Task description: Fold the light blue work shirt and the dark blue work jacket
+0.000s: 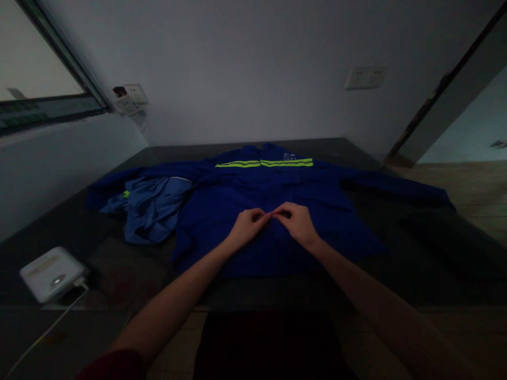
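A dark blue work jacket (237,190) with yellow-green reflective strips across the chest lies spread on the dark table, sleeves out to both sides. Over the middle of its front, my left hand (249,224) is closed in a pinch of thumb and fingers. My right hand (296,221) pinches too, its fingertips meeting those of the left at the jacket's front line. Fabric at that front line appears to be between the fingertips, though the exact part is too small and dark to make out.
A crumpled lighter blue garment (154,208) lies on the jacket's left side. A white box-like device (55,274) with a cable sits at the table's left front. Something dark and flat (455,243) lies at the right. The wall behind carries sockets (365,77).
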The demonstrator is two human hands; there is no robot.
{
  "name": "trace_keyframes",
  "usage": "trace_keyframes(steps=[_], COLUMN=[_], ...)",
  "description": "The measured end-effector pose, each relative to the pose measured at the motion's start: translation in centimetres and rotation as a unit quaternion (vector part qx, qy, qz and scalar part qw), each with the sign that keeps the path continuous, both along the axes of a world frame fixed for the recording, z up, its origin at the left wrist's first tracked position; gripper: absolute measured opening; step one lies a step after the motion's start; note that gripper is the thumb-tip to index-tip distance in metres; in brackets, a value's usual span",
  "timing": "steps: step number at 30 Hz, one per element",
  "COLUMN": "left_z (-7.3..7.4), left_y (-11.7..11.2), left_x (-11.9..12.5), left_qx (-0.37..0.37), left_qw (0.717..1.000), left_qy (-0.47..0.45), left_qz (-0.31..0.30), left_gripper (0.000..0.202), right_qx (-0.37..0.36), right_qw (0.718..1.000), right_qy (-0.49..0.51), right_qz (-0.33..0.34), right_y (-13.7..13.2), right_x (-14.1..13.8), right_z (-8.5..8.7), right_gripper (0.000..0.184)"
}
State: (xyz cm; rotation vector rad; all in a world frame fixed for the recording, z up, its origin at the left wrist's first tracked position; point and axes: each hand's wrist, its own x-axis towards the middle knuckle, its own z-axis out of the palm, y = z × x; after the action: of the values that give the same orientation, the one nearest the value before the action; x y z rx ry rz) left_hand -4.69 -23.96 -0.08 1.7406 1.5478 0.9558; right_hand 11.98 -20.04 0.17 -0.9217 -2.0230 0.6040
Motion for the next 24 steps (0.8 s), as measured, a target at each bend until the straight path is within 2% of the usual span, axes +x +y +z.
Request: trace_keyframes(steps=[7,14,24], left_z=[-0.4,-0.3,-0.1], left_y=[0.0,-0.2,-0.3], left_x=[-0.2,0.1,-0.1], left_qx=[0.002,0.045,0.048], left_qw=[1.0,0.999,0.996], left_qy=[-0.011,0.007,0.06], left_qz=[-0.02,-0.027,-0.044], left_gripper=[0.028,0.023,0.018], right_qx=[-0.014,-0.103,-0.16], right_qw=[1.0,0.994,0.984], right_qy=[-0.002,0.036,0.066], right_qz=[0.003,0.005,0.028], right_y=[0.0,0.4,1.3], right_x=[0.1,0.2,0.5], right_z=[0.1,0.2,-0.7], right_gripper=[0.008,0.005,0.005])
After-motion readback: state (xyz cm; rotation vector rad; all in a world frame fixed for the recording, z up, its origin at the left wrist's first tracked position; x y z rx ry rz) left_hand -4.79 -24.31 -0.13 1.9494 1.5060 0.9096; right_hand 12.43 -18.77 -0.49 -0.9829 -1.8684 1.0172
